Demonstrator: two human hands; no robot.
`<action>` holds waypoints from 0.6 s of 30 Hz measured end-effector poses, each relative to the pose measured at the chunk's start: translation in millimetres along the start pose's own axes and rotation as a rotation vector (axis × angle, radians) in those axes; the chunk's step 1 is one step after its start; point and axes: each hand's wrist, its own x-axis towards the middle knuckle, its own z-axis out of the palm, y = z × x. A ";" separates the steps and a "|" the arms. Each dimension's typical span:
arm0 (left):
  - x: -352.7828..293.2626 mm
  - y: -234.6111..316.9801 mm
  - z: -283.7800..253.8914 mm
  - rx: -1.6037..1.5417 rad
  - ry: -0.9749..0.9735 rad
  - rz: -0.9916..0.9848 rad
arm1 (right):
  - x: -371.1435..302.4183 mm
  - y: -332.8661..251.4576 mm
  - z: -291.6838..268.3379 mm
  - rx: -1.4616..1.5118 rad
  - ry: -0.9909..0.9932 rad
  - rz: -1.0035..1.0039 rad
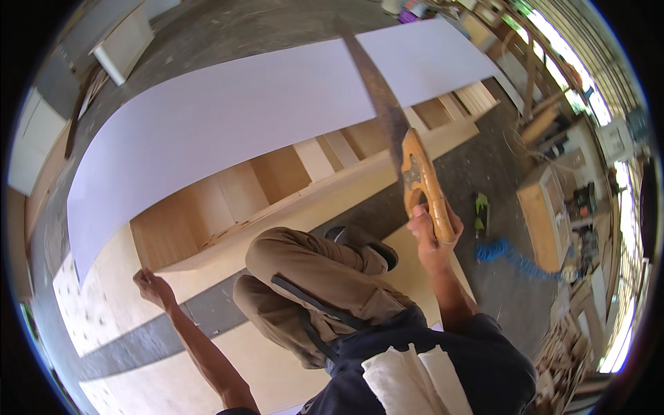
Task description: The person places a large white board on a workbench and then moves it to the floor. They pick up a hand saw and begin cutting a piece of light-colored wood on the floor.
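Note:
My right hand [436, 232] is wrapped round the worn wooden handle of a handsaw [382, 93]. Its dark, stained blade rises away from me, over a large white sheet [228, 104]. The sheet lies across a long, shallow wooden cabinet frame [238, 197] with several compartments, covering its far part. At the frame's near left corner is my left hand [153, 287], its fingers curled together. Whether they pinch the corner or something small cannot be made out.
My bent knees [297, 270] are close to the frame's near side. Pale plywood [207, 360] lies beneath me. On the right are a green tool [482, 213], a coiled blue hose [508, 254] and a wooden box [543, 218]. Offcuts [567, 353] are heaped at lower right.

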 end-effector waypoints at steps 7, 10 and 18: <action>3.9 -5.7 1.5 -0.022 -0.002 -0.009 | -3.0 36.0 -88.3 -0.663 0.145 -0.082; 6.2 -1.7 0.6 0.020 -0.026 -0.024 | 11.4 55.9 -121.9 -0.852 0.107 0.074; 15.3 -15.3 0.4 -0.039 -0.041 -0.117 | 94.5 113.5 -185.3 -1.276 -0.073 0.275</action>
